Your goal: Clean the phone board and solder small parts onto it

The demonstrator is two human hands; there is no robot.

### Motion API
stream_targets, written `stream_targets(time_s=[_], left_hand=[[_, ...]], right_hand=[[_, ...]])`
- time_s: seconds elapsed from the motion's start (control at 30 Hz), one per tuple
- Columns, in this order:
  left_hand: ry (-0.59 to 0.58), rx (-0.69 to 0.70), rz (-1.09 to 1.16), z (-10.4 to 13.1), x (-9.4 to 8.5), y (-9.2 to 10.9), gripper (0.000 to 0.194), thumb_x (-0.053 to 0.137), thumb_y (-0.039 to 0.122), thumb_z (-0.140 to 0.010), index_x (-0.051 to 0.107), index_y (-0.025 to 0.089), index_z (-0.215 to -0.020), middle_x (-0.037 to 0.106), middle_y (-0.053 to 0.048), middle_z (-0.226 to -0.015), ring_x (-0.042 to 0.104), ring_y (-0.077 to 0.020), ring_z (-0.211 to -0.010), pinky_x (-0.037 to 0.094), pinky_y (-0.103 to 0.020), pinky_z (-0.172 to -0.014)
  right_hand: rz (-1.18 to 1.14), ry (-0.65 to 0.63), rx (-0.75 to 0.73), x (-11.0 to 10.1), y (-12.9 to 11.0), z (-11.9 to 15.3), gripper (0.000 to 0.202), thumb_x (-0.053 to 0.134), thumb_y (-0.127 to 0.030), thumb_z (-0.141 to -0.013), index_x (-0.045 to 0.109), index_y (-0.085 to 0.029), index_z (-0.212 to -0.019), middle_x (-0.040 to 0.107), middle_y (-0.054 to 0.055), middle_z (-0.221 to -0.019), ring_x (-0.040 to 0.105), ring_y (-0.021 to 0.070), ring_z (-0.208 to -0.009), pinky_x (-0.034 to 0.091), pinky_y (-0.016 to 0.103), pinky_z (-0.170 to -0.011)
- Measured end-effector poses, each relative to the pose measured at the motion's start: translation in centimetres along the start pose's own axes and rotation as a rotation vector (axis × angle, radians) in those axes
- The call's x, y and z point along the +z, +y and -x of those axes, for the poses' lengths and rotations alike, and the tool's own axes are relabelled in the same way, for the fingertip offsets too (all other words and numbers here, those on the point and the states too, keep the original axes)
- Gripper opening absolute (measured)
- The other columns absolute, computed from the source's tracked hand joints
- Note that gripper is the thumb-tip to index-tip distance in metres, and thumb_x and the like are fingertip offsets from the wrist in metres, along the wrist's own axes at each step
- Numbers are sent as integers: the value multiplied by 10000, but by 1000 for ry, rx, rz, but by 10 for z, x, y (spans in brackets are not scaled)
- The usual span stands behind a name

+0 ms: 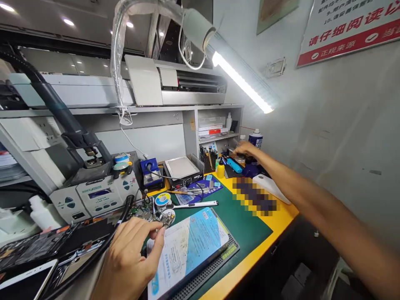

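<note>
Pinching, near left — a circuit board (168, 218) is held by the left hand (133, 248), thumb and forefinger nearly closed; far right — the right hand's (246, 148) opening and hold cannot be told.

An electronics repair bench, with soldering iron (149, 166), solder spool (163, 200), bare circuit boards (146, 210) and opened phones (34, 250).

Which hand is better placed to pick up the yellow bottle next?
Probably the right hand: it reaches to the back of the desk, near the yellow bottle, while the left hand is farther off, by the blue-and-white box.
</note>
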State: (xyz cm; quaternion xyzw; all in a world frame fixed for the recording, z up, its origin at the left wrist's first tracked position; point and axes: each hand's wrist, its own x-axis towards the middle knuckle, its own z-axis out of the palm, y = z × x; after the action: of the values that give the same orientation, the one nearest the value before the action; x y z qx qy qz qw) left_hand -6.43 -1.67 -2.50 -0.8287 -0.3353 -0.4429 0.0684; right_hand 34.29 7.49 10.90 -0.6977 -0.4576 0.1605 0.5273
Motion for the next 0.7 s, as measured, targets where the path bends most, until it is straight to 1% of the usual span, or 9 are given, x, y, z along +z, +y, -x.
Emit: stream_targets(time_s=[0.13, 0.27, 0.3, 0.37, 0.43, 0.5, 0.53, 0.63, 0.7], left_hand=[[-18, -145, -27, -3, -7, -1, 269, 552, 392, -1000, 725, 231, -871, 700, -24, -792, 652, -205, -790, 501, -350, -802], [-59, -356, -95, -8, -20, -14, 323, 485, 430, -1020, 712, 210, -951, 754, -47, -946, 696, -207, -880, 554, -342, -868], [-102, -408, -113, -10, -22, -17, 312, 489, 416, -1027, 712, 202, -978, 758, -46, -955, 701, -198, -867, 567, -336, -857], [-251, -492, -146, -17, -22, -23, 265, 549, 387, -1038, 716, 182, -1018, 750, -35, -930, 700, -177, -811, 592, -333, -816], [-441, -537, -175, -26, -14, -26, 273, 649, 410, -1033, 706, 155, -1115, 743, -45, -1020, 716, -182, -869, 618, -372, -825], [-610, -561, -218, -37, -2, -25, 347, 682, 433, -1025, 677, 159, -1237, 718, -86, -1199, 719, -219, -1021, 629, -428, -894], [-675, -570, -246, -43, 5, -24, 362, 681, 425, -1026, 665, 166, -1279, 703, -99, -1259, 712, -238, -1078, 625, -451, -926], [-809, -584, -318, -59, 23, -17, 381, 686, 408, -1025, 649, 178, -1325, 679, -109, -1325, 700, -256, -1136, 620, -472, -958], [-858, -586, -363, -68, 27, -14, 382, 688, 403, -1024, 647, 182, -1332, 674, -109, -1338, 697, -257, -1147, 618, -474, -966]], right_hand=[[89, -68, 178, -14, 15, 7, 393, 700, -375, -1038, 650, -155, -1359, 669, 120, -1368, 697, 285, -1155, 611, 489, -976], [74, -214, 212, -36, 31, 47, 369, 701, -371, -1037, 661, -152, -1332, 683, 111, -1330, 710, 268, -1113, 625, 460, -935], [51, -270, 206, -40, 34, 61, 323, 699, -360, -1040, 675, -162, -1293, 700, 105, -1276, 721, 235, -1051, 636, 415, -888], [-8, -350, 173, -44, 38, 89, 195, 695, -347, -1044, 700, -162, -1107, 714, 34, -989, 669, 128, -744, 590, 262, -648], [-78, -407, 141, -43, 37, 116, 289, 884, -327, -854, 649, -165, -812, 485, -81, -598, 385, 45, -448, 319, 179, -414], [-135, -447, 118, -39, 33, 138, 437, 995, -357, -647, 593, -195, -701, 329, -121, -521, 271, 33, -417, 215, 199, -390], [-148, -470, 117, -36, 31, 146, 457, 1012, -366, -588, 599, -203, -700, 338, -117, -517, 281, 42, -417, 218, 208, -387], [-171, -515, 116, -29, 26, 163, 458, 1006, -386, -535, 620, -219, -719, 368, -108, -504, 323, 70, -411, 214, 219, -371], [-184, -517, 109, -28, 25, 169, 446, 1000, -371, -529, 621, -223, -711, 345, -110, -495, 360, 84, -422, 212, 218, -376]])
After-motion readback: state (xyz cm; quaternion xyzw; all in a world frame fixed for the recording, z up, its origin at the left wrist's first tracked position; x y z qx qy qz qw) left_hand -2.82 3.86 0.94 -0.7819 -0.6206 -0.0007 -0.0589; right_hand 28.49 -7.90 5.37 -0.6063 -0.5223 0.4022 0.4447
